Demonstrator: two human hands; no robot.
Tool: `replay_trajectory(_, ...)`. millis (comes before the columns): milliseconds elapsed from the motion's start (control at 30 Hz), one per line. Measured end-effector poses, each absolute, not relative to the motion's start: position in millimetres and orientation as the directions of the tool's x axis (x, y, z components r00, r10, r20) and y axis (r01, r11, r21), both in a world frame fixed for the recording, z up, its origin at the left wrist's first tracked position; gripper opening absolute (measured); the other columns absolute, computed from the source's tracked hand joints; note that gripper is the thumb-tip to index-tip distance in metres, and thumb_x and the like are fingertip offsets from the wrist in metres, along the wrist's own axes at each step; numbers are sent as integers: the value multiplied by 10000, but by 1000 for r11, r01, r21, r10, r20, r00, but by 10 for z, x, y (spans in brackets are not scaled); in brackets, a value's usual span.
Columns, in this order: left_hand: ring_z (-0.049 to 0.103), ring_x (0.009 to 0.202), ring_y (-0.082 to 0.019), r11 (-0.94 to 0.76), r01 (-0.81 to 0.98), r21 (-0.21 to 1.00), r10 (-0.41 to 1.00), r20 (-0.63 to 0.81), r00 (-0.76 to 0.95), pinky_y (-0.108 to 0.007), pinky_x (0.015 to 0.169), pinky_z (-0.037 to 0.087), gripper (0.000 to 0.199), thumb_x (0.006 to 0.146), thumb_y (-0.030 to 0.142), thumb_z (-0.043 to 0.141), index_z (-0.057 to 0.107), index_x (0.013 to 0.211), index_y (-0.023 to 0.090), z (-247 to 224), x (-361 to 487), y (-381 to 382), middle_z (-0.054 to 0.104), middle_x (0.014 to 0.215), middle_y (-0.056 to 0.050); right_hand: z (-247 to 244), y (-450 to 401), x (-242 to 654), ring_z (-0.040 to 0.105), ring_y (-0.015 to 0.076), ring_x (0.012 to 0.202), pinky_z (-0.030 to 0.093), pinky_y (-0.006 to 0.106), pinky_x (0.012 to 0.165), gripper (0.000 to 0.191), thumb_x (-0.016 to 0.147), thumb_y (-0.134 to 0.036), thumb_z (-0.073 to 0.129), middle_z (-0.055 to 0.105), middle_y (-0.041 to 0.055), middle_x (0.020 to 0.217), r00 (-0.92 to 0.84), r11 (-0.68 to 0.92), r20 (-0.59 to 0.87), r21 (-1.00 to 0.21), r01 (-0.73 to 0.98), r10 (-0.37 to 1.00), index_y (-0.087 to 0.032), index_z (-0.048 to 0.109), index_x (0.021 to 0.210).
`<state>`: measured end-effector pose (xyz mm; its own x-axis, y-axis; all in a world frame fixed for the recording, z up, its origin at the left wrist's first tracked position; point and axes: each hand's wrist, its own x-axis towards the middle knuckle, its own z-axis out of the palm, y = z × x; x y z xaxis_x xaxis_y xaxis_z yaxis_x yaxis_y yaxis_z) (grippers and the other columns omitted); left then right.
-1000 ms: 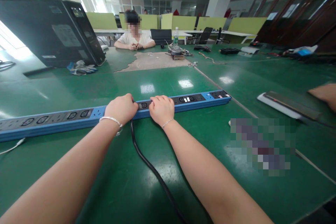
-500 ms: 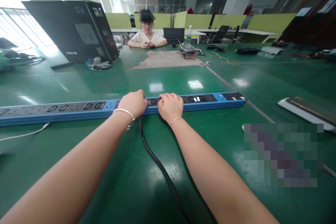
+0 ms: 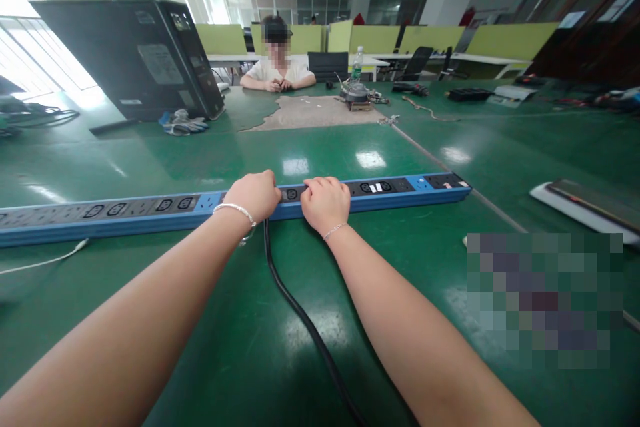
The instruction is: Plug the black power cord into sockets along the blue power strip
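A long blue power strip [image 3: 410, 199] with black and blue sockets lies across the green table. My left hand [image 3: 254, 196] is closed over it left of the middle, its fingertips mostly hidden behind the hand. Just to the right, my right hand [image 3: 326, 204] grips the strip with fingers curled over the far edge. Between the two hands one black socket [image 3: 292, 194] shows. From beneath my left hand a thick black cable [image 3: 305, 323] runs down toward me; its upper end is hidden.
Beyond the strip stand a black computer case [image 3: 115, 60] and a pair of gloves [image 3: 183, 123]. A person [image 3: 278, 73] sits across the table. A bottle [image 3: 357, 63] is near a round device [image 3: 356, 95]. A white cable [image 3: 45, 263] lies left, a flat white-edged object [image 3: 575, 213] right.
Both hands keep their grip on the power strip. The view has shifted very slightly, and the strip and hands stay almost where they were.
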<state>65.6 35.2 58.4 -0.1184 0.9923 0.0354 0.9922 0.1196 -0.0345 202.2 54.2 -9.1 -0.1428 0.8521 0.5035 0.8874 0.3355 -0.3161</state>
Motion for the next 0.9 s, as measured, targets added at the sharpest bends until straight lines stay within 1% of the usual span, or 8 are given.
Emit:
replay_trajectory(167, 654, 824, -278, 104, 992, -70, 992, 76, -99, -362, 699, 481, 351, 822, 282, 330, 587, 1016, 141, 555, 720, 262, 690, 845, -163, -90, 541, 2022, 497, 204, 1030, 283, 353, 891, 326, 848, -235, 403, 675, 30, 1047, -144, 339, 509, -315, 886, 849, -250, 671, 1032)
replay_trajectory(400, 657, 794, -281, 143, 987, -72, 985, 106, -135, -380, 688, 479, 369, 857, 315, 277, 547, 1052, 156, 508, 737, 193, 685, 830, -165, -98, 546, 2020, 499, 203, 1022, 279, 351, 887, 319, 842, -241, 408, 677, 25, 1040, -138, 340, 516, -321, 884, 845, -248, 676, 1015)
replay_trajectory(500, 656, 814, -288, 143, 987, -71, 987, 78, -137, -387, 697, 478, 370, 849, 319, 287, 548, 1057, 157, 522, 725, 216, 686, 858, -169, -106, 550, 2019, 501, 201, 1010, 281, 348, 878, 317, 839, -239, 411, 679, 26, 1029, -134, 344, 530, -321, 882, 837, -246, 680, 1007)
replay_trajectory(733, 637, 932, -283, 70, 992, -102, 994, -74, -78, -357, 735, 481, 361, 804, 303, 360, 558, 1070, 158, 636, 660, 408, 680, 987, -164, -112, 566, 2010, 502, 206, 994, 287, 350, 861, 315, 838, -242, 417, 679, 35, 1025, -137, 331, 516, -306, 893, 846, -248, 681, 1011)
replay_trajectory(800, 640, 924, -284, 76, 992, -99, 994, -74, -84, -355, 726, 482, 354, 807, 306, 361, 553, 1066, 161, 633, 666, 400, 681, 978, -162, -117, 570, 2009, 501, 207, 995, 287, 353, 860, 316, 840, -241, 414, 678, 35, 1028, -138, 330, 518, -300, 895, 844, -250, 679, 1010)
replay_trajectory(900, 653, 875, -287, 106, 989, -102, 994, -11, -107, -360, 699, 484, 340, 831, 297, 324, 535, 1060, 160, 589, 720, 309, 684, 916, -162, -122, 573, 2010, 501, 211, 994, 288, 356, 856, 317, 841, -241, 409, 678, 38, 1026, -139, 330, 521, -293, 898, 842, -248, 678, 1009)
